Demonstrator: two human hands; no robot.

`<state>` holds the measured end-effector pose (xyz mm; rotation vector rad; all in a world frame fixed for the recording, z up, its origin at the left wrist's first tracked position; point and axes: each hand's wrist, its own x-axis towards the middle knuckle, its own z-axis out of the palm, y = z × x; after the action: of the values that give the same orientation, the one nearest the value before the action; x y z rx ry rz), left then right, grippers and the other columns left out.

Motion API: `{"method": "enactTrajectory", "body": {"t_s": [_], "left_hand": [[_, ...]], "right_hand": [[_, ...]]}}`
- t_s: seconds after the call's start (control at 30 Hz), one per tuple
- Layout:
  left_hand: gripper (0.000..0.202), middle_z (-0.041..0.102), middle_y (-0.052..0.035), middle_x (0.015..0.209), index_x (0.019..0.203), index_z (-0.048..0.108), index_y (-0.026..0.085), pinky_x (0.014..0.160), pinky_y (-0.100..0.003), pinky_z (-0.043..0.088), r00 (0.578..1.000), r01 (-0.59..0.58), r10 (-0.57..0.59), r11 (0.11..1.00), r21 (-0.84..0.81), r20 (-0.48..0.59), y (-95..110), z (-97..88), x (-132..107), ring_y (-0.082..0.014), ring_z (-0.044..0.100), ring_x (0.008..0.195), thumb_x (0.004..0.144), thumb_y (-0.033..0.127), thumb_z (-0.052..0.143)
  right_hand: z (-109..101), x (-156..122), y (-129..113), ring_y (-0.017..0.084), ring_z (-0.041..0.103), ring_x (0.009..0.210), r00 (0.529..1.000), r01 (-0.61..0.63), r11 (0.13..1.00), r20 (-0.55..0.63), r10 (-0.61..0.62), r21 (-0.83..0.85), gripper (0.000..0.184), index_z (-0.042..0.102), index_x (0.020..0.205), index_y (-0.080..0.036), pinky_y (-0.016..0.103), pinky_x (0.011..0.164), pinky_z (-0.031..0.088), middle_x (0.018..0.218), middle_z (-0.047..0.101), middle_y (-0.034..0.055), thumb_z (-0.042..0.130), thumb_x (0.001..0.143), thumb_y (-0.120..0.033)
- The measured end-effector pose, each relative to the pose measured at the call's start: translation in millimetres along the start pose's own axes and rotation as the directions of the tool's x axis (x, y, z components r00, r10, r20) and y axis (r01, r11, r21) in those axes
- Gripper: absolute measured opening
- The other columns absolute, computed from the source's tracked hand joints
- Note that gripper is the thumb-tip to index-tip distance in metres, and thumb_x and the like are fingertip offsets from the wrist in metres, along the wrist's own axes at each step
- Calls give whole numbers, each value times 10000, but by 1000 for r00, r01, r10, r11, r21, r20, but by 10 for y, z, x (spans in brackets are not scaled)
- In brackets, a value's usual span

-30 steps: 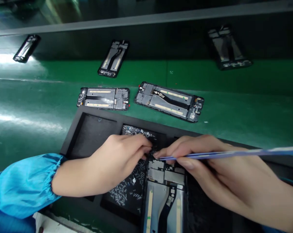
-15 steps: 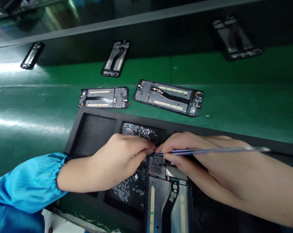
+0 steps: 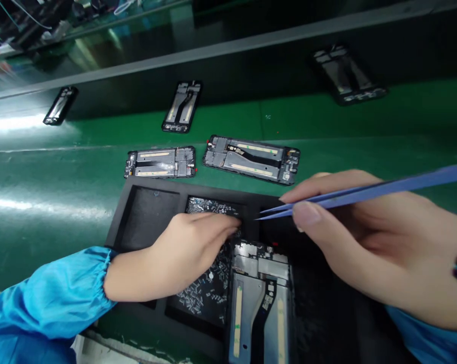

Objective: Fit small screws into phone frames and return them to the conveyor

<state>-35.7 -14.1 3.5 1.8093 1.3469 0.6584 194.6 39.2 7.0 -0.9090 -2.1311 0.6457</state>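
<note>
My right hand (image 3: 368,242) grips blue tweezers (image 3: 350,194) between thumb and fingers, their tips raised above the black foam tray (image 3: 137,202). An opened phone frame (image 3: 261,303) lies in the tray just below the tweezers. My left hand (image 3: 179,258) rests over the tray compartment of small silver parts (image 3: 206,293), fingers curled together in a pinch near the top left corner of the phone frame. What the fingers pinch is hidden.
Two more opened phone frames (image 3: 160,163) (image 3: 251,159) lie on the green conveyor belt (image 3: 42,177) just beyond the tray. Three others (image 3: 182,106) (image 3: 60,105) (image 3: 346,76) lie farther back. An empty tray compartment (image 3: 148,217) is at the left.
My right hand has lifted the tweezers up and away from the phone frame's top edge. My left hand stays on the parts compartment. The view has shifted slightly.
</note>
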Motion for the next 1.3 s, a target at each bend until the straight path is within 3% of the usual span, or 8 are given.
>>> {"method": "enactTrajectory", "body": {"t_s": [0.07, 0.17, 0.23, 0.37, 0.53, 0.9, 1.13, 1.3], "left_hand": [[135, 794, -53, 1022, 1067, 726, 198, 841, -295, 623, 995, 76, -85, 986, -149, -56, 0, -8, 9, -198, 772, 941, 1007, 236, 611], [134, 778, -62, 911, 974, 661, 173, 616, -218, 593, 965, 244, -258, 821, -517, 47, 17, -32, 45, -176, 765, 819, 981, 307, 670], [151, 755, -53, 867, 912, 645, 161, 563, -186, 558, 955, 279, -280, 735, -618, 98, 31, -45, 67, -146, 733, 755, 951, 295, 704], [108, 679, -1, 791, 879, 671, 156, 583, -170, 550, 953, 283, -289, 754, -593, 89, 22, -38, 70, -92, 650, 677, 918, 245, 718], [85, 736, -40, 891, 953, 719, 145, 712, -235, 617, 947, 312, -298, 747, -587, 123, -18, -6, 47, -142, 722, 821, 932, 218, 681], [119, 768, -41, 935, 976, 757, 149, 779, -240, 625, 951, 305, -280, 795, -524, 128, -15, -7, 35, -139, 740, 850, 947, 173, 645], [151, 760, -38, 930, 1083, 709, 153, 742, -205, 617, 940, 325, -315, 707, -628, 132, -26, 5, 30, -121, 745, 834, 942, 149, 657], [131, 753, -46, 910, 1053, 701, 142, 718, -208, 615, 948, 302, -291, 688, -660, 130, -43, 21, 38, -128, 748, 824, 925, 144, 675]], "right_hand": [[9, -15, -9, 163, 701, 681, 1000, 21, 999, -17, -20, 42, 86, 627, 991, -258, 287, 624, 562, 828, 720, 5, 582, 982, -185], [22, -9, -25, 147, 700, 664, 995, 91, 989, 39, -96, 116, 102, 616, 1016, -246, 255, 587, 558, 825, 727, 0, 594, 962, -162], [33, -2, -17, 128, 682, 624, 988, 135, 980, 54, -144, 146, 69, 606, 1005, -227, 229, 547, 531, 783, 715, -7, 593, 970, -168], [81, 9, 22, 120, 665, 599, 969, 199, 973, 123, -213, 118, 74, 602, 974, -204, 220, 534, 512, 764, 711, 3, 541, 1014, -193], [121, 25, 9, 121, 671, 621, 954, 196, 975, 211, -213, 101, 129, 609, 943, -190, 210, 527, 506, 760, 705, 23, 513, 1029, -181], [106, 30, 6, 139, 692, 641, 954, 175, 980, 232, -192, 94, 134, 604, 916, -204, 225, 621, 566, 754, 706, 24, 525, 1024, -188], [55, 5, -48, 157, 722, 654, 976, 184, 979, 101, -193, 89, 58, 593, 1011, -233, 250, 568, 569, 790, 734, 24, 554, 1007, -191], [50, -31, -60, 182, 752, 680, 978, 209, 977, 13, -209, 43, 142, 598, 1101, -251, 272, 567, 585, 806, 764, 33, 595, 986, -168]]}}
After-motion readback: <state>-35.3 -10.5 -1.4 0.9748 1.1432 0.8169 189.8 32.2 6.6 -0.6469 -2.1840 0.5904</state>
